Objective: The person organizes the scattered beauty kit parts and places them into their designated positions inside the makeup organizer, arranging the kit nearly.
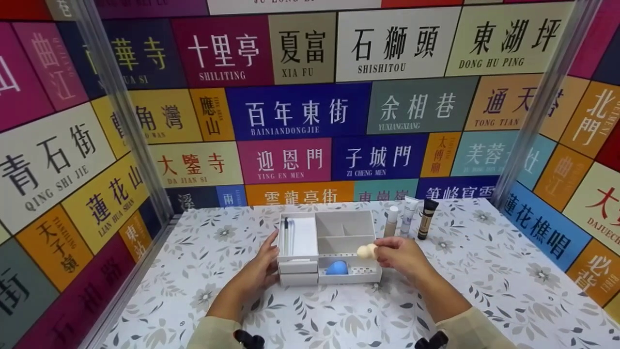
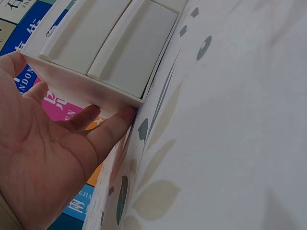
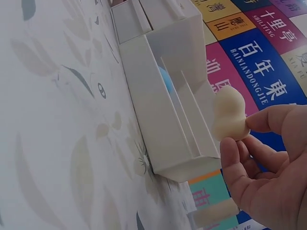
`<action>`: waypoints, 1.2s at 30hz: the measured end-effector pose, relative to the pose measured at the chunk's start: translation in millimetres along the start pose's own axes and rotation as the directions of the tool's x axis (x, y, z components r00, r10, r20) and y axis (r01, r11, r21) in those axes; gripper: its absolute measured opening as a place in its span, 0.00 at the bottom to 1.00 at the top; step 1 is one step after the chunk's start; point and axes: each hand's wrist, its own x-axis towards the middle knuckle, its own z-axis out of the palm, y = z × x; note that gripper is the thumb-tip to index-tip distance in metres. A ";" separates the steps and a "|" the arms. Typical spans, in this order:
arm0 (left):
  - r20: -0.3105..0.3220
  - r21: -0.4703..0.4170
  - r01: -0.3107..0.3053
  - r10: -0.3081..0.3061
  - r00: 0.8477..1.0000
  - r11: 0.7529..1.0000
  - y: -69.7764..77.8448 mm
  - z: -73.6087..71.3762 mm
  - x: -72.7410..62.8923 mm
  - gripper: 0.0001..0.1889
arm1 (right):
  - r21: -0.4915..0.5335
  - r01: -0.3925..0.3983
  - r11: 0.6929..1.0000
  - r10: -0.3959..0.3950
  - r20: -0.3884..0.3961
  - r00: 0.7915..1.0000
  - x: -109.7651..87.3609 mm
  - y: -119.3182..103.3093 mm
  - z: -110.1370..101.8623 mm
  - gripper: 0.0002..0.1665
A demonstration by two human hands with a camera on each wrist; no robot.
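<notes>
Pinches sponge (image 3: 229, 111) by one end with right hand (image 1: 401, 254), near box's (image 1: 299, 277) right end; touches box's left side with loosely spread left hand (image 1: 260, 266). Likely light, squashy; best held gently at waist.

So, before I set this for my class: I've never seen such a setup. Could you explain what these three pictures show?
There is no robot: someone works with bare hands. The widest picture comes from a head-worn camera looking forward and down. The other two come from cameras on the left and right wrists, each watching that side's work, so they look tilted.

On the floral surface stands a white organizer with drawers. A blue rounded item lies in its front tray, and slim sticks are in its left compartment. To its right stand a bottle, a white tube and a black tube.

The left hand touches the organizer's left side. The right hand pinches a cream, waisted piece, perhaps a sponge.
</notes>
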 end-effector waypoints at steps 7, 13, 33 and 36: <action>0.002 0.005 0.009 -0.009 1.000 1.000 0.2 -0.9 -0.7 0.35 | -0.036 -0.004 0.999 0.004 0.009 1.000 -1.0 5.1 1.8 0.19; -0.005 -0.004 0.022 -0.022 1.000 1.000 2.6 -0.1 -0.6 0.34 | -0.069 -0.022 0.997 0.022 0.001 1.000 0.7 8.4 0.1 0.17; -0.043 -0.037 0.053 -0.055 0.998 0.998 2.9 1.1 0.6 0.32 | -0.107 -0.047 0.993 0.048 0.010 0.999 3.4 5.4 -9.9 0.20; -0.046 -0.044 0.056 -0.058 0.997 0.997 2.4 0.8 1.7 0.32 | -0.122 -0.047 0.991 0.048 0.007 0.999 4.8 3.3 -14.0 0.19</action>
